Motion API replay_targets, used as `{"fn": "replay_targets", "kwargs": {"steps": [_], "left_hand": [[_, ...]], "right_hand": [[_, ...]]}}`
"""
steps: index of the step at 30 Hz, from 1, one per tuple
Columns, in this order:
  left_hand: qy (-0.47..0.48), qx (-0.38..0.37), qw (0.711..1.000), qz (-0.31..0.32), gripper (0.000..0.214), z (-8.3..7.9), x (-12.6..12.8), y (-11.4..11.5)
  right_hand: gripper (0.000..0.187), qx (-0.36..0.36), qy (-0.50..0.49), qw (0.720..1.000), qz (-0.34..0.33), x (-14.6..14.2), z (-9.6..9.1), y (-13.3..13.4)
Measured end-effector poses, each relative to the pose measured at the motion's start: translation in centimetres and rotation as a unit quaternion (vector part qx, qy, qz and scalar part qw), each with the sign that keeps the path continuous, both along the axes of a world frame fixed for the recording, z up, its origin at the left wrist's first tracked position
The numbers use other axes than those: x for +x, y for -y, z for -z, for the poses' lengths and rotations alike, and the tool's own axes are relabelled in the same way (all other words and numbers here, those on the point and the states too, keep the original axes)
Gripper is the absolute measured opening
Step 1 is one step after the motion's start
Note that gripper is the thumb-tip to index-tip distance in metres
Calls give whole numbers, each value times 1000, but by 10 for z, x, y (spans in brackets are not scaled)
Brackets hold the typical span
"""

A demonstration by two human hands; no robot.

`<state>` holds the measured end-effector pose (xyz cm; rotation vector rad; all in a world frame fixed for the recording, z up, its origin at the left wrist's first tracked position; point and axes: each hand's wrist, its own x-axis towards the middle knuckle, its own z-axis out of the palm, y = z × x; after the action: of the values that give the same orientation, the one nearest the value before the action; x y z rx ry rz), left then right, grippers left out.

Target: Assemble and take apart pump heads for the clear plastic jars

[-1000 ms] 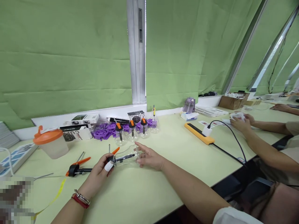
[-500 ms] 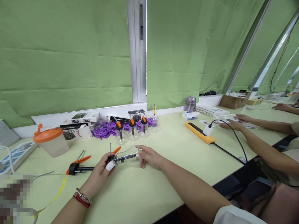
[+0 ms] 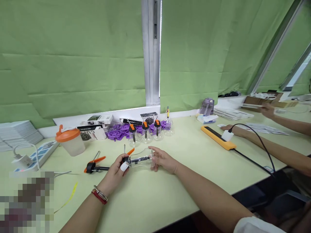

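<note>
A clear glass oil dispenser bottle (image 3: 143, 154) lies sideways between my two hands, just above the table. My left hand (image 3: 117, 169) is closed around its black cap, from which an orange lever (image 3: 131, 151) sticks out; the thumb has a white covering. My right hand (image 3: 163, 160) grips the bottle's rounded base end. Inside the glass runs a dark tube. Left of my left hand, a loose black dispenser top (image 3: 91, 167) with an orange lever and a black tube lies on the table.
Several similar glass dispensers (image 3: 146, 135) stand by the wall, before purple plastic parts (image 3: 115, 134) and boxes (image 3: 96, 133). An orange-lidded container (image 3: 73, 144) and a white power strip (image 3: 46, 156) are at left. At right are a yellow power strip (image 3: 217, 138) and a co-worker's arms (image 3: 274, 147).
The camera view has turned slightly left, so the table things appear further right. Both hands keep the dispenser in the same grip. At right, a co-worker's hand has moved away toward the back.
</note>
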<state>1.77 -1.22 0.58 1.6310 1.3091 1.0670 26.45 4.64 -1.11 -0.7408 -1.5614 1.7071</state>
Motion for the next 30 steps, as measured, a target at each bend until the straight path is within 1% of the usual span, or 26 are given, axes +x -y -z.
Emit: {"fn": "replay_targets", "kwargs": {"steps": [3,6,9,13,15,18,21,26,30], "left_hand": [[-10,5,1000,6,38,1,0,0],[-3,5,1000,6,37,3,-1,-2],[5,3,1000,8,38,3,-2,-3],[20,-4,1000,1,38,-1,-4,-2],[22,-6,1000,2,38,0,-5,-2],[4,4,1000,1,37,3,-7,-4],[-17,12,1000,-5,36,9,-8,-7],[-32,8,999,-6,40,16,-8,-9],[-51,9,999,-2,39,19,-8,-9]], "right_hand": [[72,-8,14,1000,3,-2,2,-1],[75,0,10,1000,7,-2,2,-2],[79,19,-14,1000,12,0,0,-1],[88,57,-45,997,-7,3,-2,0],[86,61,-40,997,-6,2,0,-1],[82,51,-24,998,5,1,4,-5],[80,24,-16,1000,5,0,7,-8],[71,-24,-10,1000,15,0,3,-5],[65,-39,-4,999,-1,-1,-1,-4]]}}
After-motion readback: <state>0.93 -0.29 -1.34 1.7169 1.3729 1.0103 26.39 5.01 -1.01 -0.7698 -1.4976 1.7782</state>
